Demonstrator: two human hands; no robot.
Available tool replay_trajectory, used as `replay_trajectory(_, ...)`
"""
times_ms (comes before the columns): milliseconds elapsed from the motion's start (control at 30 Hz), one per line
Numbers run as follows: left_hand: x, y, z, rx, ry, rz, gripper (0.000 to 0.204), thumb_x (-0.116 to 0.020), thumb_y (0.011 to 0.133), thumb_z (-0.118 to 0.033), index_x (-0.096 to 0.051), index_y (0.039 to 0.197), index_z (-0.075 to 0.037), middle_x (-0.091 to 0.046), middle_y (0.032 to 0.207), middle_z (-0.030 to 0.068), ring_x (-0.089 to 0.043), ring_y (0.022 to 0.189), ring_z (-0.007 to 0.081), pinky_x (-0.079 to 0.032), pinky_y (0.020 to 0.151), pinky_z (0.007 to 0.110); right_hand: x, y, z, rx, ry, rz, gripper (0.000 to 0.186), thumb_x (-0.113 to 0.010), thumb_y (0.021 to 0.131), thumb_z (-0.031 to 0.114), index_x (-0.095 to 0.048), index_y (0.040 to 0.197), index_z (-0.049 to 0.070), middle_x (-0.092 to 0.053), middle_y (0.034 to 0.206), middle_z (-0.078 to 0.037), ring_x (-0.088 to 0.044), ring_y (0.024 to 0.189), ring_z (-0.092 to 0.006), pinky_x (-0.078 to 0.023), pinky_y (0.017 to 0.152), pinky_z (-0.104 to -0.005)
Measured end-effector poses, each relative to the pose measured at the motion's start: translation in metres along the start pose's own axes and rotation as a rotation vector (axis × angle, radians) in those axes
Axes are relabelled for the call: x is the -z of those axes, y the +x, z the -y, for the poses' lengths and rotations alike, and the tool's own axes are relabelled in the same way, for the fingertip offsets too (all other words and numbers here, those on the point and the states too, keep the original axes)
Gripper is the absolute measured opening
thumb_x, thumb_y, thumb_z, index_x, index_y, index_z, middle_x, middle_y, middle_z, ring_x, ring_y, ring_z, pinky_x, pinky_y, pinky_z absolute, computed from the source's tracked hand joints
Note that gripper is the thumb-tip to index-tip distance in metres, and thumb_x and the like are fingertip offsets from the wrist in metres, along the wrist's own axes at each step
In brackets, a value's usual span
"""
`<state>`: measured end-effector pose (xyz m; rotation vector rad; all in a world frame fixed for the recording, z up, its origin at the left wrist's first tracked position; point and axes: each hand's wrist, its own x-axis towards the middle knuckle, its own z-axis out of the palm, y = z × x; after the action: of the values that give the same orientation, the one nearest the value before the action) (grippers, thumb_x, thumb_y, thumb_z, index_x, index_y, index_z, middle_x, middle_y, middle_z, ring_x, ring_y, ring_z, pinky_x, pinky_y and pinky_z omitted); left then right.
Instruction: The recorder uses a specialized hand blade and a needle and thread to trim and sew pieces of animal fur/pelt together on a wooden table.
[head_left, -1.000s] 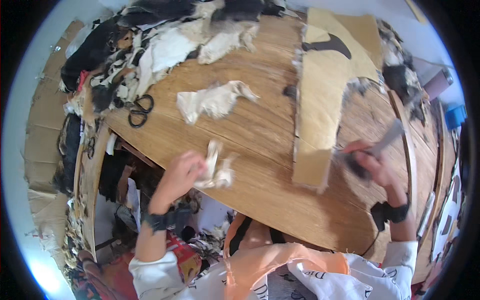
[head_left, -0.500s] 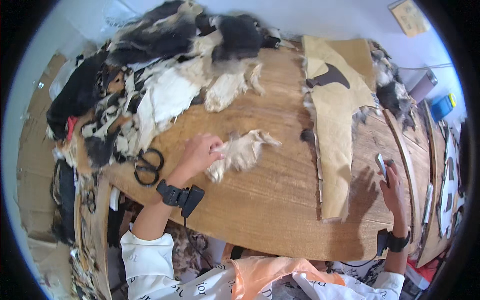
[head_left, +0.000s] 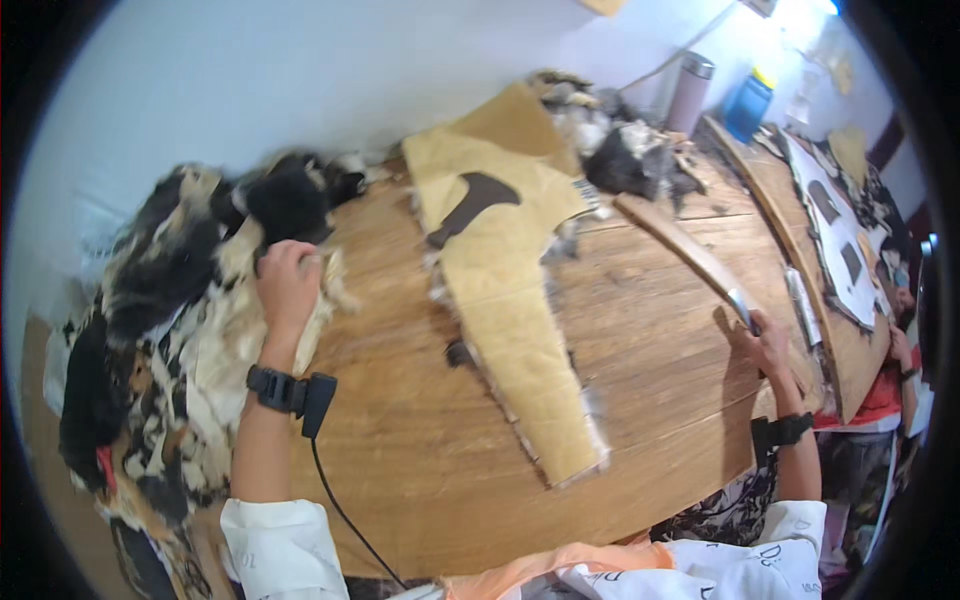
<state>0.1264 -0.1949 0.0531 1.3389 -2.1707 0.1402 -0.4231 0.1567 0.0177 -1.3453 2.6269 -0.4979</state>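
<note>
My left hand [head_left: 289, 285], fingers bent and closed, is at the right side of a heap of fur scraps [head_left: 165, 270]. It appears to grip a cream fur piece [head_left: 318, 322], partly hidden under the hand and merging with the pale scraps. My right hand [head_left: 768, 345] is closed round a small knife [head_left: 740, 305], its metal blade pointing up and away, just above the table at the right. Between my hands lies a long tan panel [head_left: 515, 330] with fur showing along its edges. A dark curved template [head_left: 474, 207] rests on its far part.
A wooden strip [head_left: 690, 250] lies right of the panel on the wooden table [head_left: 420, 500]. More fur [head_left: 630, 150], a pinkish flask [head_left: 690, 95] and a blue bottle [head_left: 748, 105] stand behind. Another person's hand [head_left: 899, 345] shows at far right, near a white patterned sheet [head_left: 835, 230].
My view has swung right. My left hand has carried the cream fur piece from the bare tabletop to the heap. The knife stays in my right hand.
</note>
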Motion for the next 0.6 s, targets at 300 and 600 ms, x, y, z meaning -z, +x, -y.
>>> replay_trajectory(300,-0.136,0.033,-0.101,0.017,-0.17,0.359,0.026,-0.07,0.068,-0.025,-0.064,0.081,-0.003,-0.061,0.083,0.0168,-0.059,0.08,0.0316,-0.047,0.073,0.038,-0.02,0.01,0.001,0.043,0.14,-0.204,0.027,-0.071,0.071,0.017,-0.063,0.092,0.003,-0.061,0.083,-0.015,-0.059,0.076,-0.0294,-0.046,0.069,-0.0359)
replay_trajectory(600,-0.106,0.023,-0.039,0.161,-0.066,0.308,0.022,-0.068,0.069,-0.022,-0.066,0.08,-0.003,-0.063,0.08,0.0157,-0.06,0.077,0.0322,-0.047,0.071,0.039,-0.02,0.019,0.02,0.158,-0.055,-0.273,0.017,-0.066,0.074,0.011,-0.058,0.086,0.003,-0.058,0.08,-0.014,-0.057,0.081,-0.032,-0.046,0.068,-0.0382)
